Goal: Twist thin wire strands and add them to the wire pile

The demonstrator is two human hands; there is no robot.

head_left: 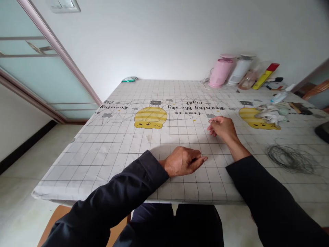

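My left hand (183, 160) rests low over the checked tablecloth (113, 151), its fingers curled in and the thumb pressed to the forefinger. Whatever lies in that pinch, if anything, is too small to make out. Farther up and to the right is my right hand (223, 127), thumb and forefinger together, the other fingers loosely bent. Nothing nameable shows in its fingertips either. A loose tangled coil of thin dark wire or thread (289, 159) lies on the cloth to the right of my right forearm, apart from both hands.
Along the wall stand a pink cylindrical device (221, 72), a white one (239, 71) and a yellow-red box (266, 76). A crumpled cloth (273, 115) and a clear bottle (282, 94) lie at right. A green packet (129, 79) sits at the far left corner.
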